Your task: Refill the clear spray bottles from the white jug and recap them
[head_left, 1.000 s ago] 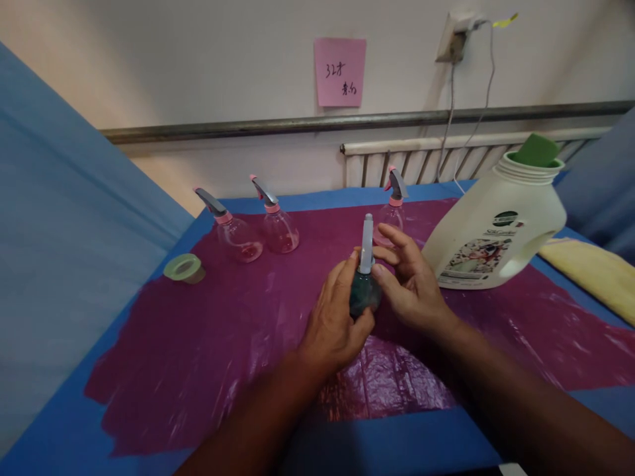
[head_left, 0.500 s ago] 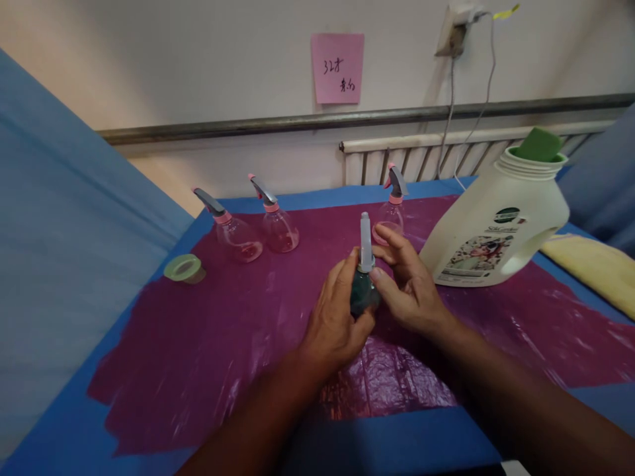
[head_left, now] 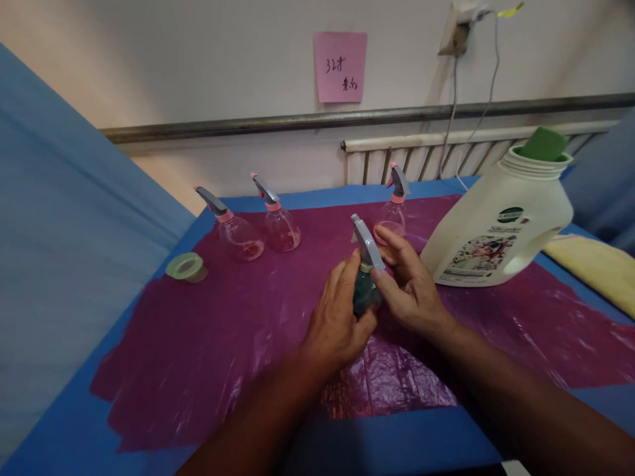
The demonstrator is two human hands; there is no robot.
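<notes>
The left hand (head_left: 337, 317) is gripping the small dark green spray bottle (head_left: 366, 293), with its fingers curling around the side. The bottle is standing close in front of the person, above the purple plastic sheet (head_left: 223, 344). The hand is hiding the bottom, so I cannot tell if it is touching the sheet. The right hand (head_left: 409, 281) is bending around the gray spray head (head_left: 367, 244) at the bottle's top. Its thumb is resting by the low end of the head, but some fingers are hiding, so I cannot tell how tightly they are pinching.

The hands seem to be twisting the head on its neck. For doing this well, the left hand should be holding the bottle firm and upright, without squeezing too hard. The right fingers should be turning the head gently and keeping it straight. The pointing finger should be minding the pink-necked spray bottle (head_left: 391, 218), which is standing just behind.
</notes>
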